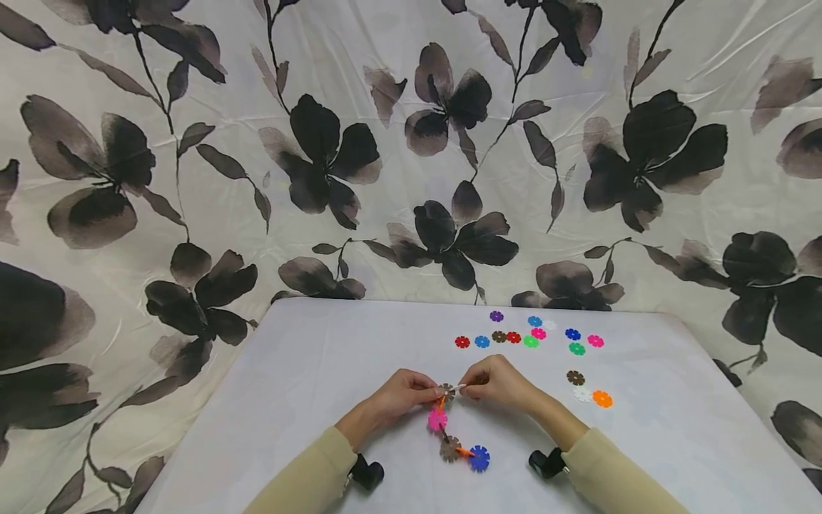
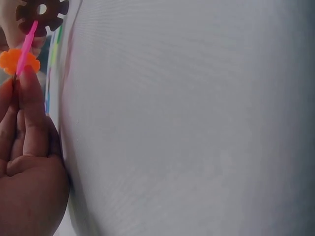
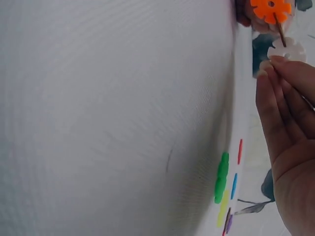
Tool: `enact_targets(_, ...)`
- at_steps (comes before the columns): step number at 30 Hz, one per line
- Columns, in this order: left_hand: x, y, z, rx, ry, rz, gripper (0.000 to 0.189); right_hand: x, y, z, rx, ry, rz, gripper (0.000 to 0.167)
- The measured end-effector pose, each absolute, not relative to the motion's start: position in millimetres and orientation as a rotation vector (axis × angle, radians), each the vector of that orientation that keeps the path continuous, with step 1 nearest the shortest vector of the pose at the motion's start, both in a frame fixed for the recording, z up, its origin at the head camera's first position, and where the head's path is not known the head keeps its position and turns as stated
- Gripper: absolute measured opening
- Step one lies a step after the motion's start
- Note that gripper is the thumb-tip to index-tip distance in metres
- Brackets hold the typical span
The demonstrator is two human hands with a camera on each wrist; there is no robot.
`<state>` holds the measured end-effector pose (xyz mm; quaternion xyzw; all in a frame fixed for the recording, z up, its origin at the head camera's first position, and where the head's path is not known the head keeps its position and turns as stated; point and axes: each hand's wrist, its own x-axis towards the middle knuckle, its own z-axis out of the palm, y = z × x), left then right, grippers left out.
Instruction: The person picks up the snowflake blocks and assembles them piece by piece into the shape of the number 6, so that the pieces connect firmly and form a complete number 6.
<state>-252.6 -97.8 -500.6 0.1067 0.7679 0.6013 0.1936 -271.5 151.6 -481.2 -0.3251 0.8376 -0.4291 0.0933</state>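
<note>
At the table's middle, my left hand (image 1: 406, 394) pinches a brown notched disc (image 1: 448, 391) at the upper end of a linked chain. Down the chain follow an orange disc (image 2: 19, 61), a pink disc (image 1: 438, 420), another brown disc (image 1: 451, 448), a second orange disc (image 1: 464, 452) and a blue disc (image 1: 479, 458). Between thumb and fingertips my right hand (image 1: 496, 378) pinches a white notched disc (image 3: 291, 51). Its edge meets the brown disc in the right wrist view; how deep the slots interlock I cannot tell.
Several loose coloured discs lie toward the table's back right, among them a red disc (image 1: 462, 343) and a purple disc (image 1: 496, 316). Nearer the right forearm are a brown disc (image 1: 575, 378), a white disc (image 1: 582, 394) and an orange disc (image 1: 602, 399). A floral curtain (image 1: 385, 178) hangs behind.
</note>
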Motion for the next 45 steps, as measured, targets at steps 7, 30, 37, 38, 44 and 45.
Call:
enact_targets(7,-253.1,-98.1,-500.8,0.28,2.174,1.654,0.017,-267.9,156.3,-477.3,-0.927,2.564,-1.21,0.013)
enact_targets(30,-248.2,-100.1,-499.8,0.194,2.09,1.765,0.019,-294.7,197.2,-481.3,-0.496,2.803,-1.202,0.02)
enact_targets(37,-250.3,-100.7,-502.7,0.203,2.063,1.783,0.018,-317.3,190.8,-485.1,-0.397,2.81,-1.183,0.032)
enact_targets(38,-250.5,-100.6,-502.9,0.202,2.061,1.785,0.018,-320.0,189.3,-485.6,-0.391,2.811,-1.178,0.033)
enact_targets(44,-251.2,-100.8,-503.8,0.196,2.059,1.782,0.018,-333.1,178.4,-490.5,-0.355,2.808,-1.134,0.037)
enact_targets(45,-251.2,-100.9,-504.0,0.195,2.061,1.779,0.018,-334.7,176.5,-491.0,-0.34,2.808,-1.12,0.038)
